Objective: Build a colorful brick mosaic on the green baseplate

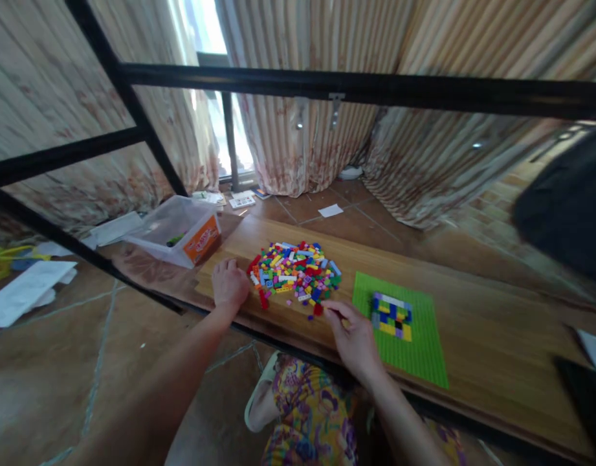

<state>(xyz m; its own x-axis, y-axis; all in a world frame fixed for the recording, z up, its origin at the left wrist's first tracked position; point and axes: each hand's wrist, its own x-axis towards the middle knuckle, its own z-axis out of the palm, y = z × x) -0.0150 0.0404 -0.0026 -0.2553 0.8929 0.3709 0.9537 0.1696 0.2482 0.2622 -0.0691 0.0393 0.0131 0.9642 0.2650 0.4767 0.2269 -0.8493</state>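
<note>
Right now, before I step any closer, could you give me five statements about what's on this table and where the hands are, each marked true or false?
1. The green baseplate lies to the right of the brick pile. True.
2. The left hand is on the green baseplate. False: it is beside the left edge of the brick pile.
3. The clear plastic box has an orange label. True.
4. The green baseplate has no bricks on it. False: a cluster of bricks sits there.
5. The right hand is by the near edge of the brick pile. True.
</note>
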